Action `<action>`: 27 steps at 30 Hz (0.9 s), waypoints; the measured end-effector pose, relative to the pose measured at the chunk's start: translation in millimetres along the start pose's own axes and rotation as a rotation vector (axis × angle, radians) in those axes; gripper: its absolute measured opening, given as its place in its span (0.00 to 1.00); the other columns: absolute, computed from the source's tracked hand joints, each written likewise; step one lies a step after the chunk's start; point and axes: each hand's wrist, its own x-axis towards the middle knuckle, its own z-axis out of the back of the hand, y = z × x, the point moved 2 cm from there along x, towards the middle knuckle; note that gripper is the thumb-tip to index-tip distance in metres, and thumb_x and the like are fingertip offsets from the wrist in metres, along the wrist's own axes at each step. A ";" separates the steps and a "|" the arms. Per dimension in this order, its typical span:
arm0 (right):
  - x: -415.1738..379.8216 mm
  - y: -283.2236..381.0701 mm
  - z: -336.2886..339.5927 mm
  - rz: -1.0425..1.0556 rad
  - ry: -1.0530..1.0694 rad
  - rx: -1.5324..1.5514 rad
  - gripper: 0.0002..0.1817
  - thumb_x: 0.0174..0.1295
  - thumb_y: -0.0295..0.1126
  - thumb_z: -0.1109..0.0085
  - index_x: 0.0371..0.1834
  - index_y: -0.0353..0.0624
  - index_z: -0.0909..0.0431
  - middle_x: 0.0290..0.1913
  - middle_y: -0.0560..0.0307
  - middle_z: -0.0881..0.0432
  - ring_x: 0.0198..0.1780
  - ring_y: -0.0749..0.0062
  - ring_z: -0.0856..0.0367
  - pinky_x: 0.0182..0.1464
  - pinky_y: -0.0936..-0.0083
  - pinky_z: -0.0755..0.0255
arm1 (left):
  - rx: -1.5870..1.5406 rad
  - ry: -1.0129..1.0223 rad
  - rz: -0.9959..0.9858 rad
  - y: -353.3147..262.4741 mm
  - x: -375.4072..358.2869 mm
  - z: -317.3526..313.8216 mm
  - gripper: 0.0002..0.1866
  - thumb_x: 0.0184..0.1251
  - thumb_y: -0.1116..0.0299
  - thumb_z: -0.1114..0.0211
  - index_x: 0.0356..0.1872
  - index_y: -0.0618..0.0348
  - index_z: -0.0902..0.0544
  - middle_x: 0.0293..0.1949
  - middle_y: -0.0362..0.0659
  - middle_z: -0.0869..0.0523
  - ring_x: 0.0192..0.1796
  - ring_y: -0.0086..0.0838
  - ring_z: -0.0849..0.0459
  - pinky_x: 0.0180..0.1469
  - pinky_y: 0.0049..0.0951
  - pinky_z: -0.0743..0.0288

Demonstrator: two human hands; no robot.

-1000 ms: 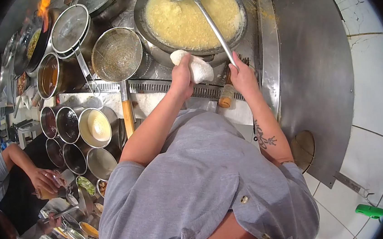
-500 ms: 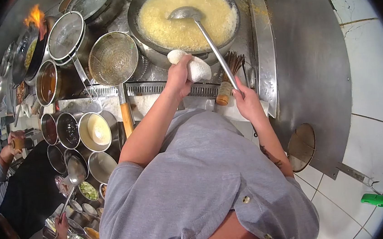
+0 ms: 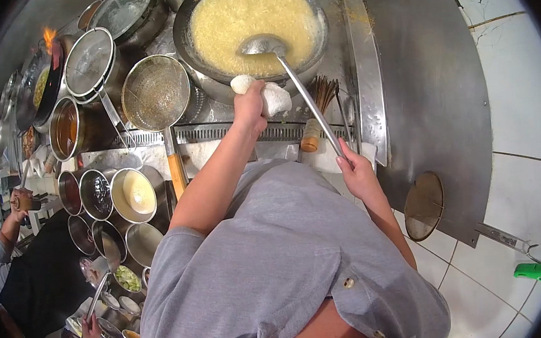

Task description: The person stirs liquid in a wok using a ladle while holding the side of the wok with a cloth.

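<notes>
A large wok [image 3: 181, 41] at the top holds a pale yellow, bubbly mixture [image 3: 238, 14]. My left hand [image 3: 251, 109] is closed around a folded white cloth [image 3: 275, 99] at the wok's near rim. Whether it also grips a wok handle under the cloth is hidden. My right hand [image 3: 358, 173] grips the end of a long metal ladle [image 3: 306, 95]. The ladle's bowl rests in the mixture, toward the wok's near side. A bamboo brush [image 3: 310, 134] lies between the wok and my right hand.
Left of the wok are a wooden-handled strainer [image 3: 156, 92], a fine sieve [image 3: 89, 62] and a pot of brown liquid [image 3: 65, 128]. Several metal sauce pots [image 3: 134, 195] stand nearer. A co-worker's hand [image 3: 91, 336] holds another ladle [image 3: 98, 293]. A flame [image 3: 49, 37] rises behind.
The ladle's bowl has come toward me through the mixture, and my right hand has drawn back slightly. My left hand stays on the cloth. The co-worker's ladle has shifted, and the flame is smaller.
</notes>
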 end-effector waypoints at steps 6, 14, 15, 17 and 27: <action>-17.1 -1.1 25.3 -0.136 0.028 -0.085 0.28 0.73 0.32 0.44 0.75 0.50 0.32 0.37 0.47 0.16 0.33 0.74 0.25 0.44 0.75 0.26 | -0.020 0.058 -0.033 3.3 3.1 3.1 0.16 0.68 0.70 0.36 0.52 0.70 0.24 0.44 0.49 0.15 0.43 0.37 0.12 0.44 0.40 0.17; 11.0 -11.6 21.4 -0.058 -0.078 -0.119 0.26 0.72 0.32 0.44 0.74 0.53 0.30 0.39 0.44 0.20 0.38 0.66 0.20 0.45 0.72 0.27 | -0.004 0.037 -0.009 3.9 2.2 4.0 0.13 0.68 0.70 0.36 0.48 0.67 0.22 0.42 0.47 0.15 0.42 0.34 0.13 0.43 0.39 0.18; 17.7 -8.9 19.4 -0.076 -0.078 -0.117 0.26 0.72 0.33 0.43 0.74 0.55 0.29 0.46 0.35 0.14 0.43 0.58 0.13 0.50 0.68 0.24 | -0.001 0.041 -0.008 3.8 3.8 5.3 0.12 0.68 0.70 0.36 0.47 0.67 0.22 0.41 0.47 0.15 0.41 0.34 0.13 0.43 0.39 0.18; 28.9 -1.5 16.4 -0.124 -0.067 -0.143 0.26 0.72 0.34 0.43 0.74 0.55 0.29 0.47 0.34 0.15 0.45 0.54 0.13 0.52 0.66 0.24 | 0.027 0.035 0.008 5.4 8.6 9.3 0.11 0.69 0.70 0.36 0.46 0.67 0.22 0.41 0.46 0.15 0.41 0.34 0.13 0.43 0.39 0.18; 78.3 13.4 6.8 -0.019 -0.142 -0.164 0.26 0.71 0.36 0.44 0.73 0.56 0.29 0.46 0.32 0.16 0.51 0.39 0.16 0.54 0.59 0.24 | -0.013 0.034 -0.002 -1.9 -7.4 -0.5 0.12 0.70 0.71 0.36 0.48 0.68 0.22 0.43 0.47 0.15 0.42 0.36 0.13 0.44 0.40 0.18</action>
